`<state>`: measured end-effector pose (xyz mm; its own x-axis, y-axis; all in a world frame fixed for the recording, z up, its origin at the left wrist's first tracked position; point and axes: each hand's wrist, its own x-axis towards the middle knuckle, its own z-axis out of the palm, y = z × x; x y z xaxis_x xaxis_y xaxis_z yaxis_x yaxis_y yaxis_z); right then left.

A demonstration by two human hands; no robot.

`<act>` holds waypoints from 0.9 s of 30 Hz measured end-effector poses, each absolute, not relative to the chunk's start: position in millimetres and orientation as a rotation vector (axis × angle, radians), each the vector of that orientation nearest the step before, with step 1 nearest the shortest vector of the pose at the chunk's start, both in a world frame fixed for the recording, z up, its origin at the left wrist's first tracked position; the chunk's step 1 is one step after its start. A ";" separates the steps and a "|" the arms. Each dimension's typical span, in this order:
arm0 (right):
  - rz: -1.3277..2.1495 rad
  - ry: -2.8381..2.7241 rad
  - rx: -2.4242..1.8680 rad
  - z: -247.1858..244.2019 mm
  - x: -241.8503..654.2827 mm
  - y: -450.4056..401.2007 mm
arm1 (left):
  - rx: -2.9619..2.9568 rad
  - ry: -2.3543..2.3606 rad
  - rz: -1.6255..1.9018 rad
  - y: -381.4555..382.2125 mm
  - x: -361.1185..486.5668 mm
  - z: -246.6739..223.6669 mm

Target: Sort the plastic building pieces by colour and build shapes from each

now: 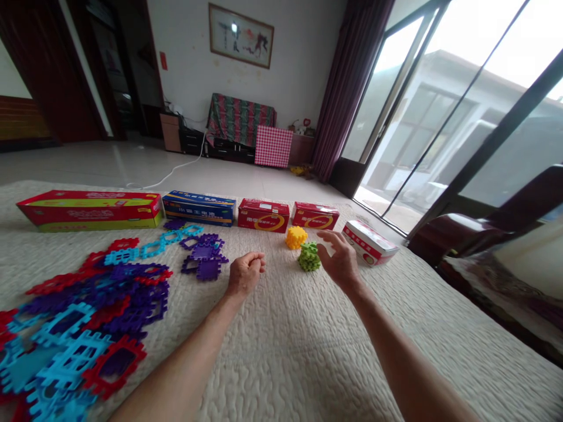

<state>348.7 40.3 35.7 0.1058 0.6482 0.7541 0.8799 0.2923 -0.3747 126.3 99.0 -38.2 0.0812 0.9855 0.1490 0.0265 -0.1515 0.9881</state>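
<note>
My left hand (247, 274) is closed in a loose fist just above the cream quilted cover, and no piece shows in it. My right hand (340, 258) is open, thumb and fingers apart, at the right side of a green block cube (309, 257). Whether the thumb touches that cube I cannot tell. Just behind it sits a yellow block cube (296, 237). Left of my left hand lie purple interlocking tiles (207, 258). Farther left spreads a heap of loose notched tiles, with light blue (73, 357), red (115, 366) and dark purple (136, 308) ones overlapping.
Along the far edge stand a long red-and-green box (92, 211), a blue box (199, 208) and two red boxes (264, 215) (315, 217). A white-and-red box (369, 242) lies angled beyond my right hand. A dark red armchair (475, 223) stands at the right.
</note>
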 end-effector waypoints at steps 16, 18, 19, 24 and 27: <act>0.231 -1.453 -1.884 -20.5 244.5 58.2 | 1.342 1.153 1.344 97.4 126.9 -28.6; 0.156 -1.369 -1.900 -22.5 242.9 59.6 | 1.349 1.148 1.346 96.5 127.0 -28.1; 0.120 -1.350 -1.889 -24.3 242.0 59.1 | 1.350 1.146 1.346 96.2 127.1 -27.9; 0.068 -1.396 -1.785 -31.1 242.2 57.6 | 1.353 1.150 1.346 96.7 127.3 -28.5; 0.055 -1.459 -1.709 -30.4 244.1 62.0 | 1.361 1.149 1.342 97.8 127.5 -29.8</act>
<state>244.1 62.0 -30.4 0.3139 0.8216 0.4758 0.7837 0.0587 -0.6184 127.5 97.8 -29.8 -0.0121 0.9826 0.1852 0.0317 -0.1848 0.9823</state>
